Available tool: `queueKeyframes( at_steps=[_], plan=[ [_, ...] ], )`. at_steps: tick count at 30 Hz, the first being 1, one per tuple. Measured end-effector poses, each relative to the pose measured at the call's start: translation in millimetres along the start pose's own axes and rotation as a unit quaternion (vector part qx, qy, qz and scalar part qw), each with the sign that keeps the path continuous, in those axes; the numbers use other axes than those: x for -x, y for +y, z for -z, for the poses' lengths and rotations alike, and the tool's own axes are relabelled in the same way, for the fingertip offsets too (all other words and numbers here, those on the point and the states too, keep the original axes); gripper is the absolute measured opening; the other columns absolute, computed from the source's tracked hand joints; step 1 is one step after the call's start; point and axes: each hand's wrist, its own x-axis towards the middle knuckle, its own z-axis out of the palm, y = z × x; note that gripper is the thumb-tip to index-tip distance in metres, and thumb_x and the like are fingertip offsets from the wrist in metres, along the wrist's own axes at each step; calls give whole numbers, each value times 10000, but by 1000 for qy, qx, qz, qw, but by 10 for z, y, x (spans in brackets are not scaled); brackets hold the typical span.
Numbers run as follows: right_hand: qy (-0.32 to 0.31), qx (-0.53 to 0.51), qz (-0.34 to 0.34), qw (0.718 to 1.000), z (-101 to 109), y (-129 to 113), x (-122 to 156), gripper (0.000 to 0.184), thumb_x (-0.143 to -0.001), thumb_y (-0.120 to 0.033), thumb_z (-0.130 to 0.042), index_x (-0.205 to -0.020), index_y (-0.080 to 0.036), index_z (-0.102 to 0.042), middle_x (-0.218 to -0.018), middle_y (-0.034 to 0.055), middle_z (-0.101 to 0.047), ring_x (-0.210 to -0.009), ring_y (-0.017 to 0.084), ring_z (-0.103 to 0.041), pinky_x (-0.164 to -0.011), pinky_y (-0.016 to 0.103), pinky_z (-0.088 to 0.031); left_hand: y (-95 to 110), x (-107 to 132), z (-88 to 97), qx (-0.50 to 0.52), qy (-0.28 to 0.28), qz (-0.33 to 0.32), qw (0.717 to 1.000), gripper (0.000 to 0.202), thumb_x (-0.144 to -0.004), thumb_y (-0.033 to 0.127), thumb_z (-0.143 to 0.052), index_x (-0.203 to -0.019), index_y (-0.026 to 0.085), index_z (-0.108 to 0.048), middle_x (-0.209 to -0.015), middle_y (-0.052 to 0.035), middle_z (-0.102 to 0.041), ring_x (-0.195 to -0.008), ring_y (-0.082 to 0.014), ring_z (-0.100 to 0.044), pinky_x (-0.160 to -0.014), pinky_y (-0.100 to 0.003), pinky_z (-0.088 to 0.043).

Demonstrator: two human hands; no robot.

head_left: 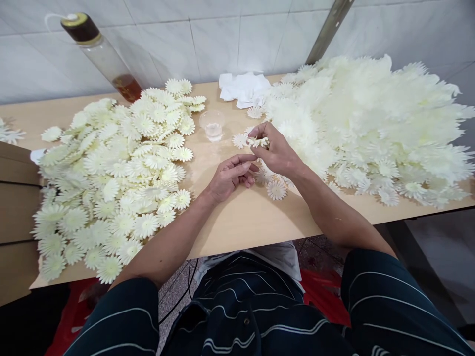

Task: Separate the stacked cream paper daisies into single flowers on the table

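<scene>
My right hand [274, 151] pinches a small cream artificial flower [259, 142] between thumb and fingertips, above the middle of the table. Just below and to its left is my left hand [233, 177], its fingers loosely bent and slightly apart, with nothing visible in them. The left fingertips come close to the right hand. Loose petal discs [276, 190] lie on the wood under and beside the right hand. Behind the hands stands a small clear plastic cup [213, 129] with something clear or whitish inside.
Many cream flowers [122, 173] are heaped on the left; a larger pile of petal discs [371, 123] covers the right. A bottle [111, 59] with amber liquid and crumpled white tissue [245, 89] stand near the tiled wall. A cardboard box [18, 217] sits at the left edge.
</scene>
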Motion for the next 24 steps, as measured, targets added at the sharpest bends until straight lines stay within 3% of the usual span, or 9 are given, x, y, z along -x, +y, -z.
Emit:
queueKeyframes(
  at_steps=[3, 7, 11, 14, 18, 20, 22, 24],
  plan=[
    [-11, 17, -6, 1000, 22, -31, 43, 403, -1097, -663, -569, -1197, -274, -603, -915, 42, -701, -869, 233, -719, -797, 420, -616, 30, -6, 34, 2, -9, 10, 1000, 428, -732, 394, -997, -1045, 154, -830, -933, -80, -828, -627, -133, -726, -595, -256, -555],
    [26, 51, -10, 998, 163, -81, 48, 632, -1058, -904, -447, -1024, -299, -624, -712, 1, -572, -754, 234, -705, -691, 381, -578, 43, 21, 30, -12, -62, 25, 998, 430, -739, 388, -1009, -1059, 146, -854, -942, -97, -832, -670, -151, -751, -603, -261, -579],
    [89, 128, 3, 988, 336, -89, 20, 683, -1077, -903, -387, -974, -290, -669, -711, 32, -592, -725, 249, -695, -699, 412, -576, 16, 82, -56, -98, -164, 55, 980, 411, -776, 394, -1006, -1085, 153, -882, -990, -131, -849, -714, -165, -769, -636, -275, -623],
    [98, 115, -7, 988, 370, -20, -3, 668, -1086, -888, -380, -1087, -299, -696, -743, 38, -604, -742, 265, -714, -688, 430, -589, -15, 116, -111, -166, -198, 67, 964, 351, -798, 373, -994, -1062, 165, -890, -944, -122, -847, -723, -164, -769, -672, -284, -647],
    [34, 52, -20, 998, 302, 76, -22, 596, -1088, -809, -502, -1408, -318, -613, -853, 47, -682, -772, 267, -710, -621, 434, -612, -14, 103, -91, -157, -166, 46, 972, 371, -802, 398, -991, -1067, 160, -886, -949, -124, -857, -716, -157, -768, -670, -274, -645],
    [-6, 55, -10, 998, 264, 72, -14, 613, -1054, -751, -629, -1471, -305, -577, -915, 53, -719, -741, 253, -703, -626, 446, -628, 8, 80, -54, -122, -142, 33, 982, 391, -788, 399, -998, -1070, 155, -883, -964, -124, -859, -719, -161, -773, -663, -276, -640],
    [-39, 57, -5, 998, 237, 26, 8, 568, -1030, -705, -698, -1401, -284, -611, -899, 45, -729, -670, 231, -687, -615, 447, -626, 34, 55, -20, -83, -117, 20, 990, 404, -762, 391, -1008, -1056, 147, -880, -951, -117, -853, -714, -167, -775, -651, -281, -632],
    [-61, 46, -13, 997, 219, -39, 40, 468, -1050, -712, -664, -1198, -268, -656, -832, 37, -722, -598, 209, -663, -571, 424, -594, 55, 35, 7, -49, -84, 7, 995, 419, -725, 385, -1021, -1030, 141, -870, -916, -101, -840, -692, -165, -768, -627, -277, -612]
  ],
)
